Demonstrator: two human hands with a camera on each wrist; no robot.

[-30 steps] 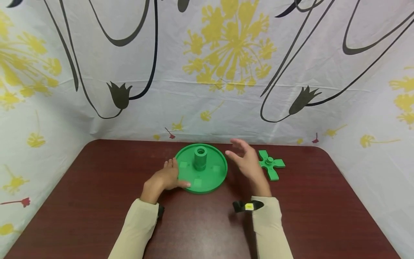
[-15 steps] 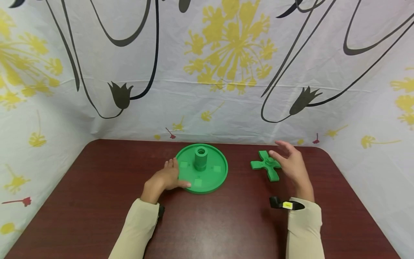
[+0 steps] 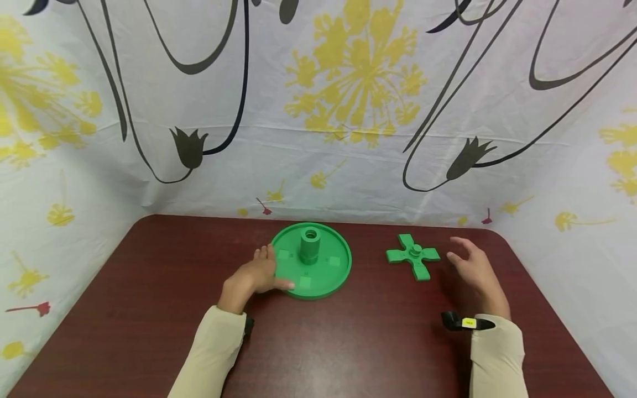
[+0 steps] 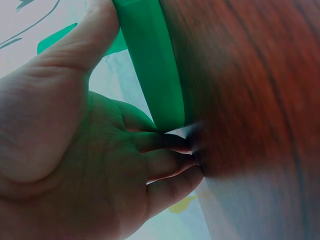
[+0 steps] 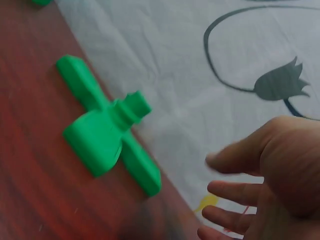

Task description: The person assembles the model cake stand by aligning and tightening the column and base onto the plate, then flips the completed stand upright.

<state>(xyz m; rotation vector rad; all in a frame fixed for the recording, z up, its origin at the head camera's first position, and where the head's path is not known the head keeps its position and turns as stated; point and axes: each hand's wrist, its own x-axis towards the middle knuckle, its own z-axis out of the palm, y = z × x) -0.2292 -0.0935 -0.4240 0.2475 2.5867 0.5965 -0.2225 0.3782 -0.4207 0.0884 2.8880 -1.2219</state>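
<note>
A round green tray-like disc point(image 3: 318, 282) with a raised rim and an upright hollow post point(image 3: 309, 247) lies on the table. My left hand point(image 3: 256, 276) rests against its left edge, thumb over the near rim and fingers spread along the side; the left wrist view shows the palm point(image 4: 75, 150) beside the disc's green edge point(image 4: 155, 65). A green four-armed cross piece point(image 3: 414, 254) with a small threaded-looking stub lies right of the disc. My right hand point(image 3: 480, 276) hovers to the right of the cross, apart from it, fingers relaxed and holding nothing; the right wrist view shows the cross point(image 5: 95, 140) beyond the fingertips.
The dark red-brown table point(image 3: 348, 348) has rounded back corners. A white cloth point(image 3: 278, 166) printed with yellow flowers and dark stems hangs behind the table and along both sides.
My right hand has moved rightward from between the disc and the cross, passing over the cross to its far side. My left hand, the disc and the cross have stayed in place.
</note>
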